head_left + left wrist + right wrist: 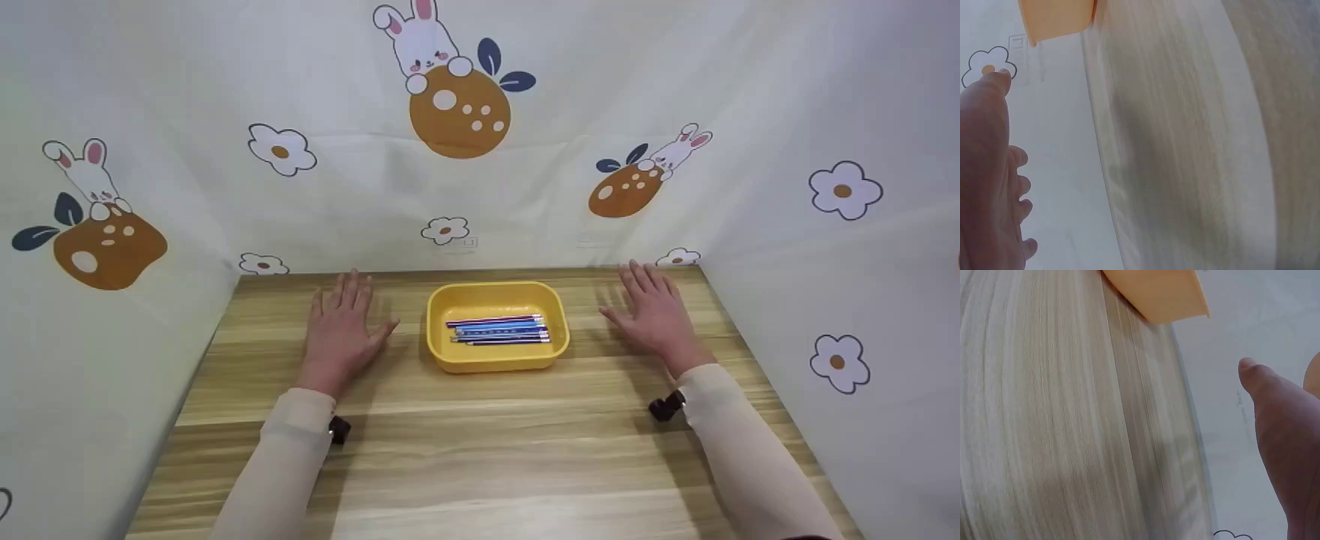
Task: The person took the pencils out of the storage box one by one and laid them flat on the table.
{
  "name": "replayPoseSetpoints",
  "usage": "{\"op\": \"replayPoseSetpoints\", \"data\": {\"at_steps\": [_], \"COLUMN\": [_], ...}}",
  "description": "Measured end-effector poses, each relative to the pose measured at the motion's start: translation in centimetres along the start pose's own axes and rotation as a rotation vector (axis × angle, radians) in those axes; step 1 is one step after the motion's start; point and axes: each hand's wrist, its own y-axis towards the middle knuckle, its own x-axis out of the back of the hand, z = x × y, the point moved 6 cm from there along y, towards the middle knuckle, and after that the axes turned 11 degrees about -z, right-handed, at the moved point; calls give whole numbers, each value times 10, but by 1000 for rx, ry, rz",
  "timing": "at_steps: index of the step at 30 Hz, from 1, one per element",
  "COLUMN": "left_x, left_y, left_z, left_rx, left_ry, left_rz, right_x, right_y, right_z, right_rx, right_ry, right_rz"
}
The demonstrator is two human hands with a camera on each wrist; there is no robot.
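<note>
Holding nothing, the left hand (339, 334) is seen near the far-left corner of the table (487, 442), fingers straight, thumb spread; the right hand (655, 319) is likewise spread near the far-right corner. Whether the table is touched by either cannot be told. Between them, near the middle of the far edge, a smooth yellow tray (496, 366), rectangular with rounded corners, is placed. Slim pencils (501, 330), blue and purple, are laid roughly parallel on its floor. The table is surfaced in streaked wood grain; behind it, creased pale sheeting (352, 210) is printed with rabbits (424, 49) and flowers (283, 150).
</note>
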Motion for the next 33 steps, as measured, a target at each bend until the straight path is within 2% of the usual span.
{"op": "replayPoseSetpoints", "data": {"at_steps": [6, 12, 15, 23, 33], "left_x": [0, 8, 9, 5, -4], "left_y": [1, 2, 2, -4, -4], "left_z": [-1, -12, -20, -40, -66], "left_rx": [1, 1, 13, 67, 31], "left_ry": [-9, -69, -123, -295, -338], "left_rz": [-34, -73, -62, -5, 23], "right_x": [4, 9, 9, 7, 8], "right_y": [2, 0, -3, -9, -12], "right_z": [8, 21, 27, 47, 64], "right_rx": [-14, -12, -19, -54, -10], "right_ry": [93, 154, 207, 301, 304], "right_rz": [-59, -95, -96, -21, -4]}}
